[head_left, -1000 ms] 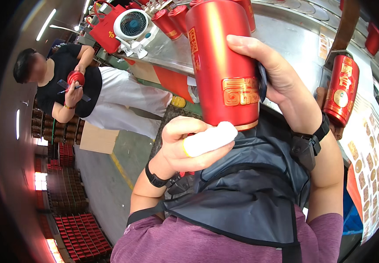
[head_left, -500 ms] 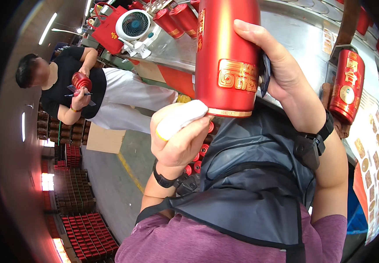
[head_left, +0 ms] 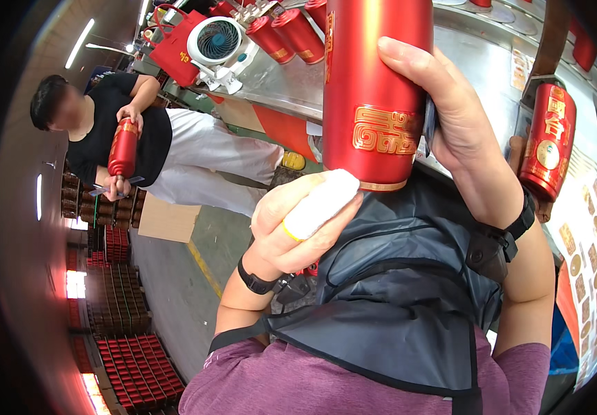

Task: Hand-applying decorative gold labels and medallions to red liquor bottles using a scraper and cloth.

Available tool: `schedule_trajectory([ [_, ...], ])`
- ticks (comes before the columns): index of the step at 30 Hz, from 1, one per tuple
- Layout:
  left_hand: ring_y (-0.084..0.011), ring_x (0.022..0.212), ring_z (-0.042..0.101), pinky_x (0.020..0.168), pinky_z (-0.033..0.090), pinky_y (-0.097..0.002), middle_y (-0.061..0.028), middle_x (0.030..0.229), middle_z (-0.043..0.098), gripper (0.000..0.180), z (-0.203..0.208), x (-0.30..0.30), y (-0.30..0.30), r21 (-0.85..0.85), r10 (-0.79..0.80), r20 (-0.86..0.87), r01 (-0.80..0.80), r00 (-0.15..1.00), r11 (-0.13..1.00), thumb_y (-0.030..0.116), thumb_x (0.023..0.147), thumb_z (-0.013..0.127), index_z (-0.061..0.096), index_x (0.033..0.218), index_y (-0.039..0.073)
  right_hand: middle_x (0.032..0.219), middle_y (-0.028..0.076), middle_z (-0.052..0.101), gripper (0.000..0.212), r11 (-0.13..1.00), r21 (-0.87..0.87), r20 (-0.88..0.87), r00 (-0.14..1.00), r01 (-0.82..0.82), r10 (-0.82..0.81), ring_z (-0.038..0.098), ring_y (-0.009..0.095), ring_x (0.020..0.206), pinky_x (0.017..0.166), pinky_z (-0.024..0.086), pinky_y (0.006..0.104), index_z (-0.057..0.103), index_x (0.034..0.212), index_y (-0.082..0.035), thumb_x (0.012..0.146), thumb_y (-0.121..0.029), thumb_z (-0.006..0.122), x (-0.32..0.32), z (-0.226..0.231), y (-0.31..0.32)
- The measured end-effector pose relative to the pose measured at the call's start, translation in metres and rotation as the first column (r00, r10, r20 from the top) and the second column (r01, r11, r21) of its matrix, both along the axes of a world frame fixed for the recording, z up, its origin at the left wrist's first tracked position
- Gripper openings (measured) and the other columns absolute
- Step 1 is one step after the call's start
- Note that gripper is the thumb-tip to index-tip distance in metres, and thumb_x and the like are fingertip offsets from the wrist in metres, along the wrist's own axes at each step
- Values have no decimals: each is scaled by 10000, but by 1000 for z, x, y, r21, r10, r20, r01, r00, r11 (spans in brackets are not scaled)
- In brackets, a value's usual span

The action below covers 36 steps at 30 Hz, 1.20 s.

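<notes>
A large red bottle [head_left: 374, 90] with raised gold ornament stands upright before me, its top beyond the picture. My right hand [head_left: 454, 117] grips it from the right side, thumb across the front. A dark flat thing [head_left: 428, 128] shows between that palm and the bottle; its kind cannot be made out. My left hand [head_left: 281, 225] is closed at the lower left of the bottle. A white finger sleeve [head_left: 322, 204] with a yellow edge covers one of its fingers, the tip touching near the bottle's bottom rim. Whether the curled fingers hold anything is hidden.
A labelled red bottle [head_left: 548, 142] lies at the right, near sheets of gold stickers [head_left: 589, 256]. A fan [head_left: 215, 41], a red bag [head_left: 174, 59] and several red bottles [head_left: 298, 34] occupy the metal table. At the left a co-worker [head_left: 115, 131] holds another bottle.
The bottle in my right hand has shifted slightly right and down in the picture. My left hand has moved right along with it. The co-worker's bottle has turned and shows more of its length.
</notes>
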<state>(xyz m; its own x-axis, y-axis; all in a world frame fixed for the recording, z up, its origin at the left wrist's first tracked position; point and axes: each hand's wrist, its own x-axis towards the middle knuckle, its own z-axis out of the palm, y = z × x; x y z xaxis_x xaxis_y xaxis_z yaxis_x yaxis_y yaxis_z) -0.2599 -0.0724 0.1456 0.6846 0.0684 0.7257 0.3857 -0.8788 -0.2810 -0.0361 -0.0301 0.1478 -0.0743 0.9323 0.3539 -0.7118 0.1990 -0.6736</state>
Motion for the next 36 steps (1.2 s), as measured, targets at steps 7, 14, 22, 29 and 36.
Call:
schedule_trajectory([
  [7, -268, 1023, 683, 835, 611, -344, -108, 1108, 714, 329, -13, 7, 8, 7, -6, 57, 6, 998, 1000, -49, 633, 825, 778, 953, 13, 1103, 53, 704, 477, 996, 82, 75, 996, 41, -47, 677, 88, 924, 776, 543, 235, 626, 1271, -37, 913, -328, 746, 8, 9, 1],
  [14, -313, 924, 714, 821, 610, -380, -139, 1022, 734, 290, -12, 1, 7, -65, 65, 192, -54, 979, 996, -35, 650, 822, 772, 935, -18, 1084, -11, 683, 382, 885, -46, 11, 886, -463, 464, 593, -22, 843, 589, 400, 156, 688, 1275, -91, 949, -291, 699, 46, 2, 18],
  [22, -254, 956, 717, 830, 624, -316, -154, 1076, 704, 113, -18, 11, 7, 103, -170, 306, 145, 937, 984, -43, 785, 758, 734, 892, -16, 1564, 207, 387, 1017, 998, -59, 85, 996, 36, -31, 480, 344, 1362, 1153, 403, 497, 263, 1570, -27, 815, -492, 761, 81, -72, 7],
  [29, -336, 994, 687, 792, 622, -370, -217, 1107, 675, 93, -27, -10, 0, 43, -240, 401, 243, 884, 969, -21, 832, 691, 713, 916, -56, 1549, 220, 377, 1179, 957, -1, 75, 955, -289, 288, 454, 386, 1362, 1050, 528, 494, 222, 1588, -65, 728, -585, 838, 17, -41, 21],
  [36, -350, 1056, 654, 822, 613, -411, -223, 1177, 660, 156, -40, -33, 15, -48, -224, 469, 278, 855, 959, 37, 883, 645, 696, 992, -63, 1425, 256, 494, 1260, 967, 47, 167, 957, -249, 238, 583, 400, 1231, 920, 600, 561, 221, 1557, -23, 644, -529, 926, 2, -39, 32],
])
